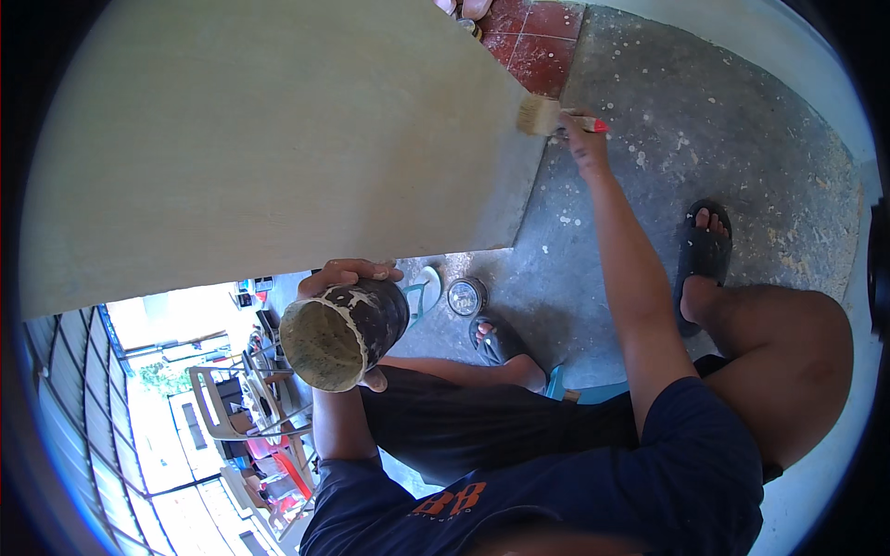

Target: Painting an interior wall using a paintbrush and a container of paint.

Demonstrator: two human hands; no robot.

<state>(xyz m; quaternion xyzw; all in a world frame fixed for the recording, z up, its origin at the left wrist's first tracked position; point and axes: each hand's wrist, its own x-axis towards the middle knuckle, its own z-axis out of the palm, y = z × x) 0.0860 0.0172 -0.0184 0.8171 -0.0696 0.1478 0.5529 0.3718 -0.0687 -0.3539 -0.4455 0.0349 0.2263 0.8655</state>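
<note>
My right hand (584, 142) grips a wide flat paintbrush (539, 115) by its red-tipped handle. Its pale bristles lie over the right edge of a large flat cream-coloured panel (313, 132); whether they touch it I cannot tell. In my left hand (348, 274) is a dark cylindrical can (372, 313), tilted so that its mouth faces the camera. Dried pale paint crusts the can's rim and side, and a greyish-beige coating shows inside. My left fingers wrap over the can's far side, close to the panel's lower edge, with the thumb underneath.
Paint specks dot the grey concrete floor (626, 181), and red tiles (535, 52) adjoin it. A round tin (466, 297) and a light flip-flop (425, 292) lie below the panel. Chairs (222, 403) with piled items stand at left. A pale wall (765, 55) curves along the right.
</note>
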